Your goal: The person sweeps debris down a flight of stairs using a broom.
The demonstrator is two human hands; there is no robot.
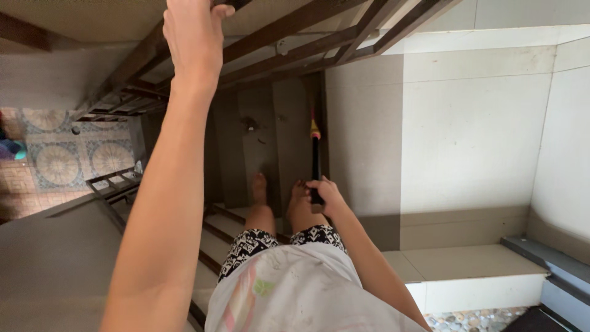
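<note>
My left hand [193, 34] reaches up and grips the dark metal stair railing [295, 27] at the top of the view. Lower down, my right hand [324, 192] is closed around the black handle of a long stick-like tool [315, 157] with a yellow and red band, which points down along the stairs. My bare feet [276, 190] stand on a grey step between the two hands. I wear patterned shorts and a light shirt.
Grey concrete steps [270, 135] run down ahead. A pale tiled wall [467, 135] rises on the right, with a white ledge [473, 276] at its foot. Patterned floor tiles [58, 160] show far below at left, beyond the lower railing [114, 181].
</note>
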